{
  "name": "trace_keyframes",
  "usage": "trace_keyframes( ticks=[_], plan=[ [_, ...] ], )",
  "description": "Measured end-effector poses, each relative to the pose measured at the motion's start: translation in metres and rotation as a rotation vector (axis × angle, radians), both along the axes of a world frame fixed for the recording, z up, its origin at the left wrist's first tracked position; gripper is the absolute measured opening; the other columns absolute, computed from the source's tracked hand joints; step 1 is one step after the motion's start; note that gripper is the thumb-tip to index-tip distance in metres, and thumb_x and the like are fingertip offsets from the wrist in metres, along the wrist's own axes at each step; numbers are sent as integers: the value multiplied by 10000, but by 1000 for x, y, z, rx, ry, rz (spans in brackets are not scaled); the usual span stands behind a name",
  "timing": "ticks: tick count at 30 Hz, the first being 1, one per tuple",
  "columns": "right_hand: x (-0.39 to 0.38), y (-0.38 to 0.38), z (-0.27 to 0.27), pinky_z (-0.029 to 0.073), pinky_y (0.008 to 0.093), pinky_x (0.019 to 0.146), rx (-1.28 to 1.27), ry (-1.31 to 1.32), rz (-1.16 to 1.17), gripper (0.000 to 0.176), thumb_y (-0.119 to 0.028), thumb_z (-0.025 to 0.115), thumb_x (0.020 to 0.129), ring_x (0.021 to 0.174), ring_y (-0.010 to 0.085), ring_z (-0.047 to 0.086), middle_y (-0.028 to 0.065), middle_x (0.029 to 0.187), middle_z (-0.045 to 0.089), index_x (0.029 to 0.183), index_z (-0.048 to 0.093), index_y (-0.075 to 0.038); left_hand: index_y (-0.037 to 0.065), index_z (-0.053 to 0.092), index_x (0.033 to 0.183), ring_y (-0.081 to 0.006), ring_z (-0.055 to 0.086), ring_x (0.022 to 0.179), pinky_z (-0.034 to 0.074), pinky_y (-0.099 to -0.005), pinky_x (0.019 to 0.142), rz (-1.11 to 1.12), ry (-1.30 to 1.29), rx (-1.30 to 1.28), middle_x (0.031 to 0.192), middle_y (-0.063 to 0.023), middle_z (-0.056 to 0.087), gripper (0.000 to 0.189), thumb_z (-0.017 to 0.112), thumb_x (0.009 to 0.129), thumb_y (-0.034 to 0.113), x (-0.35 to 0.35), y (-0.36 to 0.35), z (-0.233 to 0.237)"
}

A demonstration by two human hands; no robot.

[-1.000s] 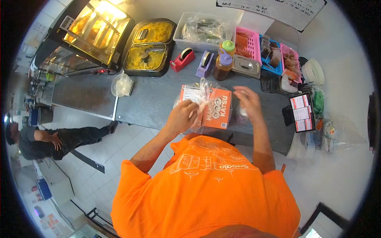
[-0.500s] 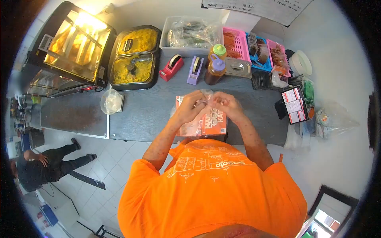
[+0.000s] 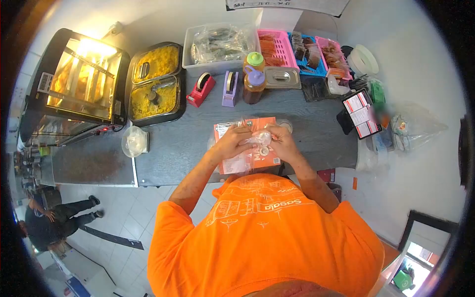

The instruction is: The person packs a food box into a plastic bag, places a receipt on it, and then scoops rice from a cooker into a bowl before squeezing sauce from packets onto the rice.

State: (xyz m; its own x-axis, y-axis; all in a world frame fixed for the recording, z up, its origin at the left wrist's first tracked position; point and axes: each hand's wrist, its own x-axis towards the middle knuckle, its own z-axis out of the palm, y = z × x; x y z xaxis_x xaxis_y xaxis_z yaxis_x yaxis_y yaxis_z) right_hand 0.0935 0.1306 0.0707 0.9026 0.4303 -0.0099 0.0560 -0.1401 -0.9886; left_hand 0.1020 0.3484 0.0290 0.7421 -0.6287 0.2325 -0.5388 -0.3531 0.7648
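An orange printed box (image 3: 232, 165) inside a clear plastic bag (image 3: 261, 138) lies near the counter's front edge. My left hand (image 3: 234, 142) has its fingers closed on the gathered plastic above the box. To its right, my right hand (image 3: 282, 142) pinches the same bunched plastic. Both hands are close together over the box, and their fingertips are partly hidden by the film.
Behind the box stand a red tape dispenser (image 3: 201, 89), a purple tape dispenser (image 3: 230, 88) and sauce bottles (image 3: 254, 85). Food trays (image 3: 155, 102) and a lit warmer (image 3: 81, 79) are at left, a tablet (image 3: 362, 115) at right. Another person (image 3: 49, 218) is at far left.
The bunched plastic is now gathered lower and wider between my hands, over the print on the box. My right hand has turned inward. The whole view has shifted slightly.
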Motion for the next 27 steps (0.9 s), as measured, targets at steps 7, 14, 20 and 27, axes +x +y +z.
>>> trace_keyframes(
  ticks=[7, 14, 20, 27],
  plan=[
    [12, -23, 15, 480, 255, 745, -84, -16, 133, 440, 50, 621, 793, 817, 95, 575, 61, 1067, 645, 1222, 609, -49, 2, 689, 935, -292, 609, 787, 467, -364, 701, -65, 272, -193, 860, -135, 637, 178, 716, 782, 89, 0, -17, -4],
    [49, -40, 40, 487, 322, 907, 11, 333, 629, 697, -435, 454, 961, 995, 170, 614, 151, 1464, 385, 1545, 164, -189, 234, 754, 989, -222, 559, 1086, 466, -393, 917, -74, -266, 221, 1243, 1, 558, 269, 673, 746, 153, -14, -43, 27],
    [58, -33, 50, 482, 382, 938, -229, 315, 807, 799, -729, 250, 917, 797, 212, 678, 150, 1538, 298, 1548, 131, -253, 228, 761, 963, -224, 564, 1104, 475, -412, 903, -219, -550, 427, 1168, 13, 587, 285, 700, 692, 163, -4, -51, 19],
    [83, -57, 48, 484, 380, 922, -192, 434, 927, 923, -808, 187, 859, 676, 268, 706, 128, 1550, 281, 1543, 159, -189, 218, 756, 953, -218, 569, 1039, 471, -407, 894, -21, -307, 321, 1152, -7, 590, 267, 720, 691, 185, -6, -66, 21]
  ],
)
